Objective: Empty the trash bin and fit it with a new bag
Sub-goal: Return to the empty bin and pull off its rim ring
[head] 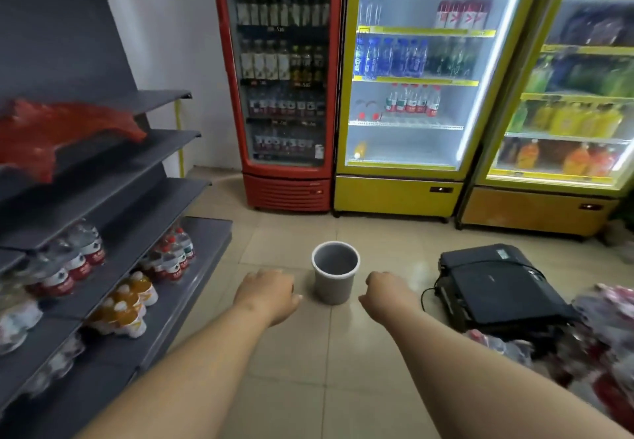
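A small grey trash bin (332, 281) with a white rim stands upright on the tiled floor; no bag shows inside it. My left hand (269, 293) hovers just left of it, fingers loosely curled, holding nothing. To the bin's right, my right hand (386, 296) is held the same way with nothing in it. Neither hand touches the bin. A red plastic bag (51, 133) lies on a grey shelf at the far left.
Grey shelving (144, 233) with bottled drinks lines the left side. A red fridge (284, 95) and yellow fridges (422, 95) stand behind. A black device (497, 284) with a cable lies on the floor to the right, beside a pile of packaged goods (603, 346).
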Demonstrator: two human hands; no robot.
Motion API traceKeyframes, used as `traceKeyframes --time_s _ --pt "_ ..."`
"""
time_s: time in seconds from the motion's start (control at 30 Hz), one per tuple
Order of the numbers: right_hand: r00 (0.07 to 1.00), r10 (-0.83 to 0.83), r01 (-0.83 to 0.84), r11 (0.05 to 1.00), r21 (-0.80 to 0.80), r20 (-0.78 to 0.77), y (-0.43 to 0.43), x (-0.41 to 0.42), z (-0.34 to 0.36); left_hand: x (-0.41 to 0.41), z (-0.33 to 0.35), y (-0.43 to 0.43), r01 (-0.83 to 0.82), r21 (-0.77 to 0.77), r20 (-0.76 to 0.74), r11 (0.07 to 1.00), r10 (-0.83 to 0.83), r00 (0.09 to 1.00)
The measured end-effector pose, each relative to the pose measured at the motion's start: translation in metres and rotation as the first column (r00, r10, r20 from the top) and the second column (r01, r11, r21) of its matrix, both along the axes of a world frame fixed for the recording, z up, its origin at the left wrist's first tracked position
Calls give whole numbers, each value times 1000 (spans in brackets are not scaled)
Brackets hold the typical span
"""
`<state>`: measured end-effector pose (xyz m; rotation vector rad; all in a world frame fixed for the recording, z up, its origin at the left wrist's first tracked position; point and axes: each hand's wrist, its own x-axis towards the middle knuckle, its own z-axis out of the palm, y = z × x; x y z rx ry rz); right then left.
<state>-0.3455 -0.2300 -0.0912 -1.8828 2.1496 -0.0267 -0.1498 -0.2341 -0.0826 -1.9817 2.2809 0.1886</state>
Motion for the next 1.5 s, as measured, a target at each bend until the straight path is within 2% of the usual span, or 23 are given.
traceKeyframes --time_s 0.27,0.47,0.67,0.93,1.23,1.5 --pt "995 -96 96 995 2 38 -120 18 1 16 5 -138 87 -15 45 996 -86 995" --pt "992 -94 92 995 27 80 -209 8 -11 4 -15 -229 96 -1 31 995 -95 995" --pt "996 -42 42 999 9 83 -328 -25 -34 -24 -40 -338 46 -1 7 999 -46 999" --pt "999 -9 6 995 95 35 -476 -95 -82 -82 -80 -480 -42 53 -28 998 43 999" --pt "999 48 -51 972 228 20 -582 -118 -191 -104 -196 -579 -94 203 -30 975 102 994" --pt "999 6 -14 961 277 32 -638 -113 -335 -91 -343 -636 -112 261 -25 959 123 992"
